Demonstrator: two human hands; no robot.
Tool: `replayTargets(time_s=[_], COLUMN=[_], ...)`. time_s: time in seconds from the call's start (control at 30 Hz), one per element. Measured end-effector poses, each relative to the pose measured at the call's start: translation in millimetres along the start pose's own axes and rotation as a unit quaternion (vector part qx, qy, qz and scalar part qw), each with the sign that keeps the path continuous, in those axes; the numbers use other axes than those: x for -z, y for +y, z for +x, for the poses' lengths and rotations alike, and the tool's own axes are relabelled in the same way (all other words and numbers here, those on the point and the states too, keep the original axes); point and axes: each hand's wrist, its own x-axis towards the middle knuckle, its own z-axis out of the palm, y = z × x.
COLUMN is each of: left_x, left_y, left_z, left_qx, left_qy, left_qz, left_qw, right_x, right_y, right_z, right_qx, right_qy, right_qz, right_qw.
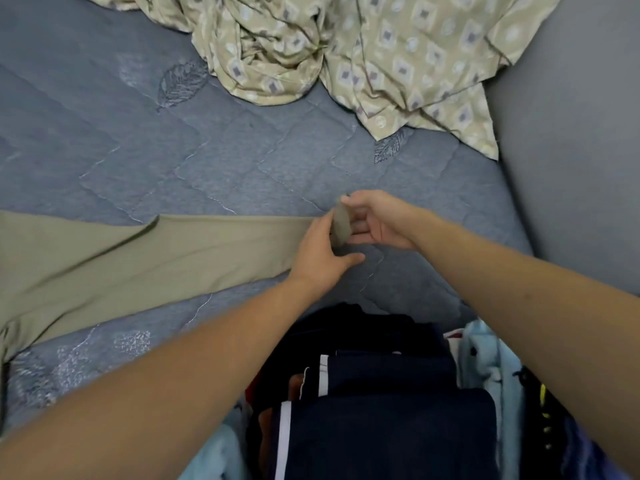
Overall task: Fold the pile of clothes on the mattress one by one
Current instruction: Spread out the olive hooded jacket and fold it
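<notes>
We see a khaki trouser leg [194, 251] laid flat across the grey quilted mattress [242, 161], running from the left edge toward the middle. Our left hand [320, 252] rests on its hem end, fingers curled at the cloth edge with the thumb stretched out to the right over the mattress. Our right hand [377, 218] meets it just beside, thumb and fingers pinching the turned-up hem [341, 223], which stands lifted off the mattress between the two hands.

At the near edge, between our forearms, lies the pile of clothes [381, 420]: a dark navy garment with white stripes on top, a light blue garment [485, 355] to its right, more light blue cloth at the near left, and something dark with yellow marks at the far right of the pile. We can read no writing or label on any of them.

At the far side, a crumpled beige sheet with a diamond print [363, 53] spreads over the mattress. Leaf motifs are stitched into the mattress cover.
</notes>
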Motion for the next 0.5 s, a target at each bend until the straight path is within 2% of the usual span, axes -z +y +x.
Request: replayTargets(time_s=[0.07, 0.13, 0.2, 0.3, 0.43, 0.5], left_x=[2, 10, 20, 36, 65, 86], left_y=[3, 3, 0, -1, 1, 0], left_z=[-1, -1, -2, -11, -28, -35], left_qx=[0.017, 0.021, 0.015, 0.019, 0.066, 0.058], left_qy=[0.055, 0.093, 0.102, 0.107, 0.132, 0.158], left_qz=[-0.064, -0.059, -0.05, -0.075, -0.184, -0.198], left_qw=[0.996, 0.994, 0.993, 0.991, 0.972, 0.966], right_x=[-3, -8, -16, -32, -55, -70], right_y=[-2, -3, -6, -8, -14, -22], right_z=[-3, -4, -3, 4, 12, 12], right_qx=[-0.016, 0.001, 0.039, 0.129, 0.158, 0.178], right_qy=[-0.031, -0.029, 0.013, 0.1, 0.043, 0.03], right_qz=[0.044, 0.042, -0.014, -0.133, -0.224, -0.257], right_qw=[0.998, 0.999, 0.999, 0.978, 0.961, 0.949])
